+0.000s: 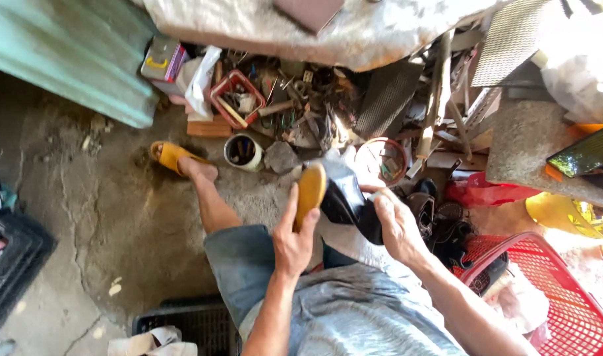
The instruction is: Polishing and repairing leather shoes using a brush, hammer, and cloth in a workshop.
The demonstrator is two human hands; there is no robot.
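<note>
Black shoe [346, 198] held above the lap, tan sole [310, 188] turned up. Left hand [293, 240] fingers closed along the sole edge; right hand [397, 227] fingers clamped on the upper. Judged light, sole stiff, upper pliable; best gripped at heel and sole edge.

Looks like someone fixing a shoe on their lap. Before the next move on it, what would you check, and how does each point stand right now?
1. Left hand has a grip on the black shoe, fingers along its tan sole: ok.
2. Right hand steadies the shoe's other side: ok.
3. Shoe held above the lap, sole turned outward and visible: ok.
4. A tool or glue in either hand: cannot tell.
5. Condition of the sole's edge: cannot tell, too small.
6. Red basket within reach at the right: ok.
</note>
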